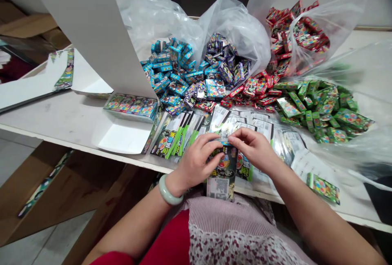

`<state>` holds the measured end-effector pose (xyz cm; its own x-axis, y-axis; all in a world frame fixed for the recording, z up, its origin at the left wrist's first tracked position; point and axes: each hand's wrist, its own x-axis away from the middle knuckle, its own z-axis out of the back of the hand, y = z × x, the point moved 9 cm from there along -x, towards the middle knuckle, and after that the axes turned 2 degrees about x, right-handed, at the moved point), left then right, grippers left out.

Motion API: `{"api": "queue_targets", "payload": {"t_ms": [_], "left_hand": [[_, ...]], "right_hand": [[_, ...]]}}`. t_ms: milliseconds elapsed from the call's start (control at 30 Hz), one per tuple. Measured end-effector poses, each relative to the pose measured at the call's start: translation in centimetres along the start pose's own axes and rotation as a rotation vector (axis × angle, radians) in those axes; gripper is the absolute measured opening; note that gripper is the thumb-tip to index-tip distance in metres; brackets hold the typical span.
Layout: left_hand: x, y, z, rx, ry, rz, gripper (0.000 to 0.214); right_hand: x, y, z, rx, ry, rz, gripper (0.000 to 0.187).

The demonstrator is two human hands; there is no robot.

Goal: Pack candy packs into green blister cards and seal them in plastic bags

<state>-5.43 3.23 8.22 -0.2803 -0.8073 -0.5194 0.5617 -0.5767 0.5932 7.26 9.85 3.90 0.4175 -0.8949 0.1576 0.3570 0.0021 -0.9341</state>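
Over the table edge (61, 134) — left hand (196, 159), right hand (254, 148) pinch 1 packet (225, 172).

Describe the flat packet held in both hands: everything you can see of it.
The flat packet is a glossy, plastic-looking pouch, mostly black with colourful print and a pale panel at its lower end. It lies lengthwise toward the person, lower end past the edge of the white table. The left hand and right hand pinch its upper end, hiding that part. Beneath it lie similar packets.
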Motion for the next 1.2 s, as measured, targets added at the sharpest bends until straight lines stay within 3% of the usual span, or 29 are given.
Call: {"api": "queue_targets", "payload": {"t_ms": [333, 1200], "left_hand": [[-0.29, 0.0, -0.06, -0.01, -0.005, 0.067, 0.013], [-0.42, -0.24, -0.77, -0.091, -0.025, 0.081, 0.018]], "right_hand": [[-0.16, 0.48, 0.05, -0.015, 0.009, -0.024, 0.018], [-0.43, 0.46, 0.2, 0.018, 0.038, 0.029, 0.018]]}}
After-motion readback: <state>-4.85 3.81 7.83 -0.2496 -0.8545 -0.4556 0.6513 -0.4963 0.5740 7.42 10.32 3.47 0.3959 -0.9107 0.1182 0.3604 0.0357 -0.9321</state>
